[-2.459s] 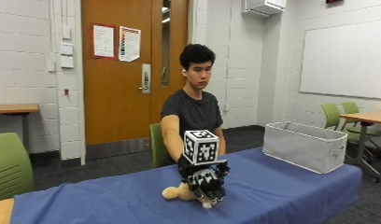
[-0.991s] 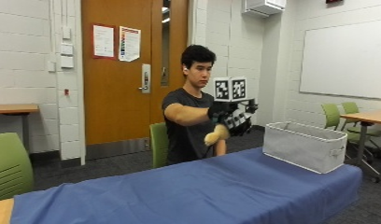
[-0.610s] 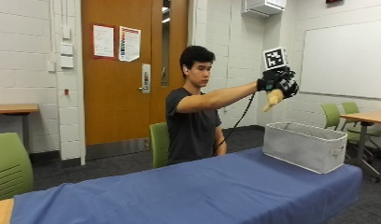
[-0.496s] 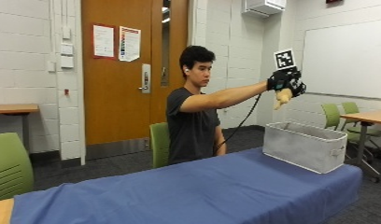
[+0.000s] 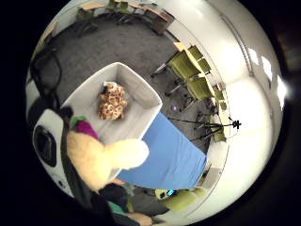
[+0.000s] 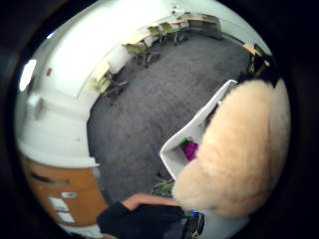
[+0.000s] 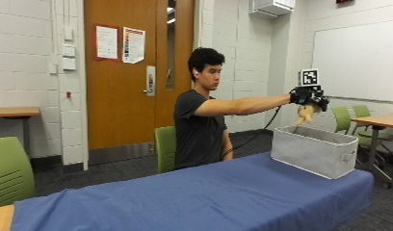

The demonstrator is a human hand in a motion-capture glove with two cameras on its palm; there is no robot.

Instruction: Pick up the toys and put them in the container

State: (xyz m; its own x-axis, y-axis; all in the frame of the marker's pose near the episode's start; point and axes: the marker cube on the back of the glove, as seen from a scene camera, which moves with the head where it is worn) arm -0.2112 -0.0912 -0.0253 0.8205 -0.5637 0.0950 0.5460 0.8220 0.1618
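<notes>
My gloved right hand [image 7: 310, 97] is stretched out at arm's length above the grey fabric container [image 7: 313, 150] at the table's right end. It grips a cream plush toy [image 7: 305, 114] that hangs down just over the container's rim. That same plush toy [image 5: 101, 158] fills much of both palm views [image 6: 234, 154]. Inside the container [image 5: 141, 92] lies a brown spotted plush toy [image 5: 112, 101], and a purple and green toy [image 6: 190, 149] lies near one corner.
The table [image 7: 203, 197] is covered with a blue cloth. A green chair [image 7: 164, 147] stands behind it beside the person, another green chair [image 7: 9, 171] at the left. More tables and green chairs [image 7: 363, 122] stand at the right.
The hand lifted the cream toy off the blue cloth, swung it up and rightward, and now holds it lower, just over the container.
</notes>
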